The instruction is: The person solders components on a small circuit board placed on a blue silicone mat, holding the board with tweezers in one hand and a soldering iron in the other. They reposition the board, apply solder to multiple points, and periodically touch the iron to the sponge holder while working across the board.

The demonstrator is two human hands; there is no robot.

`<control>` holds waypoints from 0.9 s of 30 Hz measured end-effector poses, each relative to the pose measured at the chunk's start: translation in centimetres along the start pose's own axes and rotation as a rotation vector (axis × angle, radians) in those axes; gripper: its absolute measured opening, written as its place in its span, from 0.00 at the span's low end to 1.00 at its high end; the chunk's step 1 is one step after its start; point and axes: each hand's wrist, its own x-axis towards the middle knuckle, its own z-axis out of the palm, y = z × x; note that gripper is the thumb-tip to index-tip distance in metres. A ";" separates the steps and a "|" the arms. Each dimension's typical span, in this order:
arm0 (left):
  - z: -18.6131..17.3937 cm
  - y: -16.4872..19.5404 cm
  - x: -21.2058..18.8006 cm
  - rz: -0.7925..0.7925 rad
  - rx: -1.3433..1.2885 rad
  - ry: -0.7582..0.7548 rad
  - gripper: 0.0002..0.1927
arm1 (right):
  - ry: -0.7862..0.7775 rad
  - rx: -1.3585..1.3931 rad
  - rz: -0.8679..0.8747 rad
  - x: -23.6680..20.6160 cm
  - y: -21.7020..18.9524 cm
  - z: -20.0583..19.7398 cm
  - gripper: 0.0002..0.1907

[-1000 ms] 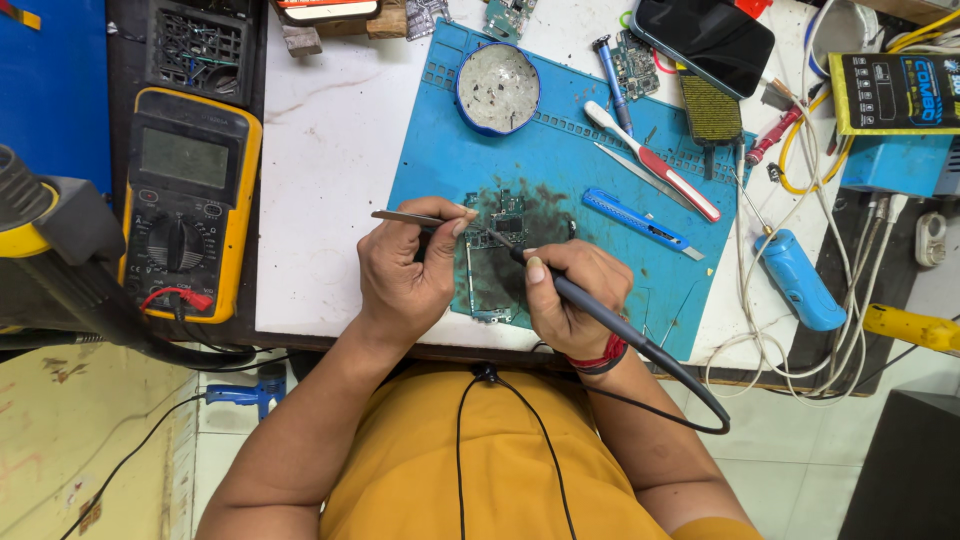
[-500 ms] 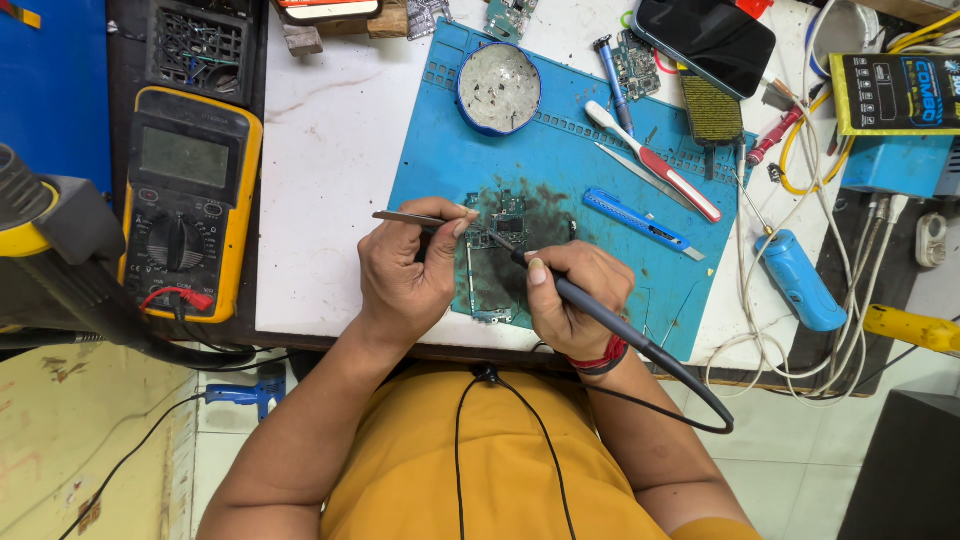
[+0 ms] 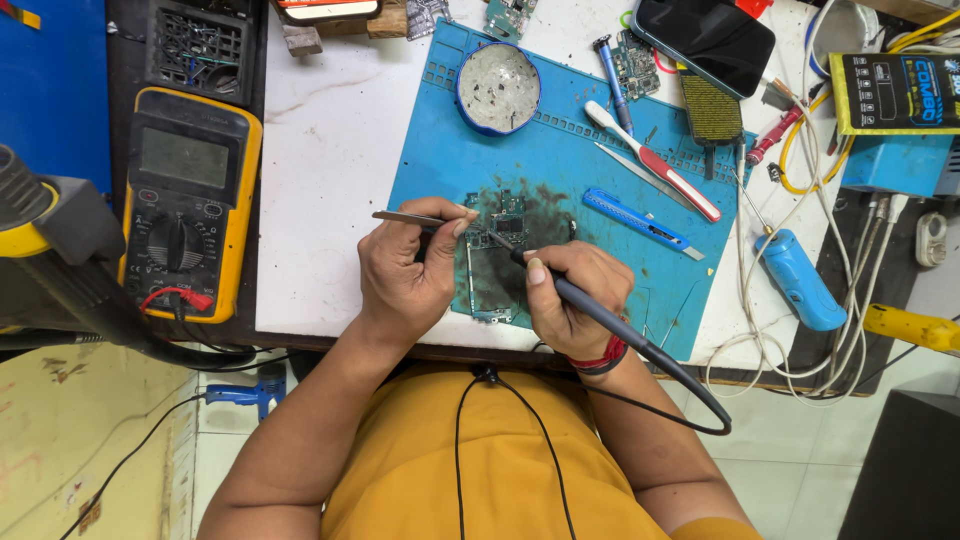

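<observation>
The tabletop [image 3: 320,180] carries a blue mat [image 3: 600,200], and near the mat's front edge lies the circuit board [image 3: 497,265], flat and between the two hands. The board looks light, thin and stiff, likely fragile where its small parts sit, so it is best taken by its bare edges. The right hand [image 3: 570,300] grips a soldering iron [image 3: 590,308] like a pen, fingers pressed round the dark handle, tip at the board; the handle is the safe hold, and its cord [image 3: 690,400] will drag a little. The left hand [image 3: 405,275] pinches thin metal tweezers [image 3: 425,219], springy and slippery, points toward the board. Both hands cover much of the board; the joint under the tip and whatever the tweezers nip are too small to make out
</observation>
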 end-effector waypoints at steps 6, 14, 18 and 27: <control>-0.1 0.0 0.0 0.037 0.001 0.006 0.02 | -0.002 -0.009 0.007 -0.1 0.0 0.0 0.04; -0.1 0.1 0.0 0.011 0.003 0.005 0.02 | 0.004 0.014 -0.006 0.0 0.1 0.1 0.04; -0.1 0.0 0.0 0.020 -0.005 0.006 0.02 | -0.010 -0.007 0.008 0.0 0.0 0.0 0.03; -0.1 -0.1 0.0 0.002 0.008 -0.003 0.03 | -0.010 0.004 0.006 0.0 -0.1 0.0 0.03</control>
